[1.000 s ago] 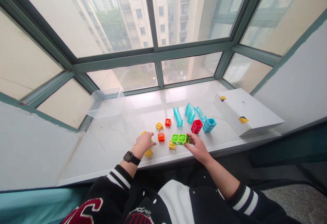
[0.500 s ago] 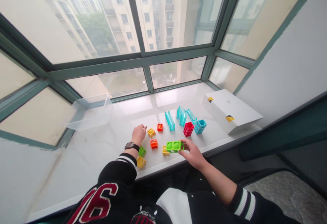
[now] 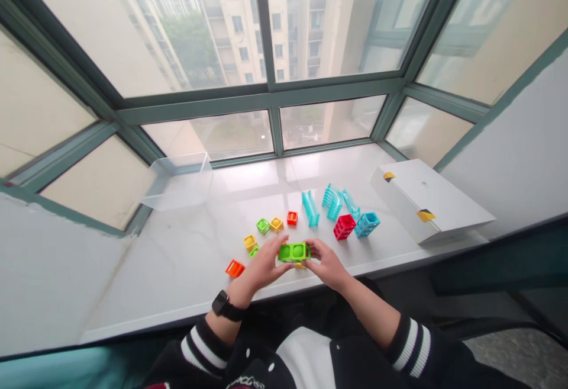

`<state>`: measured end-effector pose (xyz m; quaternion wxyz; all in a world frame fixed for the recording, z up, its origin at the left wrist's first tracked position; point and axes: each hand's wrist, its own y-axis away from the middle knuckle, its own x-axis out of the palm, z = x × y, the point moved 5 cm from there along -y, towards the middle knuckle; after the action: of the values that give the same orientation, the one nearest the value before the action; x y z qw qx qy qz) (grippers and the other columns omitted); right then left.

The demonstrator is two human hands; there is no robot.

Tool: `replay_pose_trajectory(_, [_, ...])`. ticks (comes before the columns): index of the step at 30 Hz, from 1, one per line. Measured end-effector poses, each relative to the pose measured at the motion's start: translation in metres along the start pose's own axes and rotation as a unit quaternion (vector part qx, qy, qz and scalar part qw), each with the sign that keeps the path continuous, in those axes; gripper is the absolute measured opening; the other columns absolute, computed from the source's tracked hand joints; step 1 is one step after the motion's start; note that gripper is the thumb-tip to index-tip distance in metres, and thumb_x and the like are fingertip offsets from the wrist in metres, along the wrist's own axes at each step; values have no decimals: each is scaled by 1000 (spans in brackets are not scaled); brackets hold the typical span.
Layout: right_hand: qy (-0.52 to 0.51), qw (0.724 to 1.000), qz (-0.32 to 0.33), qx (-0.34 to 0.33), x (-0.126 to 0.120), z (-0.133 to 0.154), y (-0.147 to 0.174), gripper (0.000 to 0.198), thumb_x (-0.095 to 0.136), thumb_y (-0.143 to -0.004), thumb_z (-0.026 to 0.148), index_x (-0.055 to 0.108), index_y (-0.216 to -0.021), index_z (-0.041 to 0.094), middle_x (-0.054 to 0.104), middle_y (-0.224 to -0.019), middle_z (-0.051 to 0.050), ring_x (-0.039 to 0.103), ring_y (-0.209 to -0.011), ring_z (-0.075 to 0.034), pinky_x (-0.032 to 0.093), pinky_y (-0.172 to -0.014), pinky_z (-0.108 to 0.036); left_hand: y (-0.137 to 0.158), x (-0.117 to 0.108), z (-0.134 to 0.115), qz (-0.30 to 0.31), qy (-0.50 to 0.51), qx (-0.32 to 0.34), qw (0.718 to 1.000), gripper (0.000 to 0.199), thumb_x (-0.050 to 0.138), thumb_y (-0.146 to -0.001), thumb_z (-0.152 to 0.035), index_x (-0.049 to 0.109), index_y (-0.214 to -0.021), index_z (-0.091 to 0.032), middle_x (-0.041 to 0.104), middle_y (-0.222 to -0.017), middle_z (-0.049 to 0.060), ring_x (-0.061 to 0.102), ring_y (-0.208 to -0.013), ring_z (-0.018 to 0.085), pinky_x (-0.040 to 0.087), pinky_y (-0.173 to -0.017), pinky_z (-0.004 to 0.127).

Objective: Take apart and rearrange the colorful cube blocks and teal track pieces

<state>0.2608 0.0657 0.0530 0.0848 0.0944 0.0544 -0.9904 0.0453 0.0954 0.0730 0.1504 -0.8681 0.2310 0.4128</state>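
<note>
A pair of joined green toy blocks (image 3: 293,252) with round openings is between my hands, just above the sill's front part. My left hand (image 3: 265,263) grips its left end with fingers behind and thumb in front. At the right end, my right hand (image 3: 327,263) pinches it. Under the pair a yellow block (image 3: 300,265) shows in part. Left of my left hand lie an orange block (image 3: 235,268), a yellow block (image 3: 251,242) and a partly hidden green block (image 3: 254,252). Farther back stand a green block (image 3: 263,226), a yellow block (image 3: 276,224) and a red-orange block (image 3: 291,218).
Turquoise track pieces (image 3: 310,208) lie to the right, beside a red block stack (image 3: 344,227) and a blue block stack (image 3: 367,224). A white box (image 3: 437,199) sits at the right. At the back left is a clear plastic bin (image 3: 177,190), near the window frame (image 3: 248,100).
My left hand has come right from the loose blocks to the green pair, which my right hand was holding alone. The loose blocks at left are arranged differently. The view has shifted.
</note>
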Motion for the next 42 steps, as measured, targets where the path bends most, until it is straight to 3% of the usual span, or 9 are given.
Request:
replay_pose_trajectory(3, [-2, 1000, 25, -10, 18, 6, -11, 42, 77, -84, 32, 66, -123, 25, 71, -119, -9, 74, -104, -25, 63, -97, -44, 35, 9, 5, -36, 21, -74, 996, 49, 62, -98, -31, 54, -146, -26, 66, -142, 12, 63, -130, 29, 51, -113, 46])
replay_pose_trajectory(7, [-22, 998, -50, 8, 16, -5, -29, 44, 75, -85, 40, 60, -123, 25, 72, -121, -11, 75, -106, -27, 62, -98, -45, 61, 17, 25, -81, -22, -156, 984, 45, 63, -95, -25, 57, -139, -25, 68, -139, 12, 64, -129, 29, 51, -112, 46])
replay_pose_trajectory(12, [79, 989, -119, 20, 14, -36, -65, 41, 71, -83, 36, 58, -120, 24, 73, -121, -11, 72, -110, -28, 60, -99, -48, 57, 43, 16, -34, -133, -99, 986, 45, 63, -86, -14, 63, -128, -28, 72, -123, 10, 62, -121, 32, 48, -108, 50])
replay_pose_trajectory(22, [322, 940, -73, 84, 22, -58, -90, 45, 82, -77, 15, 63, -117, 25, 75, -117, -12, 67, -119, -34, 51, -101, -44, 44, 70, 18, -15, -226, -90, 970, 48, 65, -82, -9, 65, -126, -27, 65, -129, 10, 58, -120, 34, 45, -105, 51])
replay_pose_trajectory(29, [430, 893, -99, -90, -59, 14, -69, 39, 61, -96, 23, 64, -135, 24, 67, -135, -15, 58, -128, -36, 43, -112, -52, 65, 57, 16, -76, -177, -74, 978, 59, 74, -88, -29, 58, -145, -30, 62, -140, 10, 55, -131, 34, 38, -118, 55])
replay_pose_trajectory(32, [528, 843, -105, -15, -109, 19, -69, 45, 71, -88, 21, 67, -133, 22, 63, -140, -19, 55, -128, -42, 45, -105, -55, 71, 45, 11, -113, -155, -78, 978, 51, 66, -96, -39, 58, -145, -28, 63, -140, 13, 55, -131, 35, 40, -117, 53])
replay_pose_trajectory(36, [592, 797, 43, 111, -133, -3, -76, 34, 73, -84, 11, 73, -117, 19, 69, -126, -20, 63, -114, -37, 50, -92, -46, 67, 34, -1, -156, -129, -61, 977, 42, 58, -102, -38, 60, -141, -25, 66, -135, 13, 58, -127, 32, 43, -115, 52])
replay_pose_trajectory(39, [577, 805, 103, 95, -132, 3, -77, 32, 73, -84, 8, 75, -114, 18, 70, -122, -18, 65, -113, -34, 51, -93, -42, 58, 29, -16, -183, -108, -27, 977, 39, 58, -102, -36, 59, -140, -25, 67, -131, 12, 61, -123, 30, 47, -112, 52])
replay_pose_trajectory(42, [512, 853, 101, 15, -118, 37, -68, 37, 74, -84, 10, 75, -120, 20, 71, -124, -14, 66, -116, -33, 51, -100, -43, 44, 24, -34, -215, -91, 12, 972, 47, 59, -102, -37, 52, -147, -25, 63, -138, 13, 60, -129, 31, 49, -112, 52])
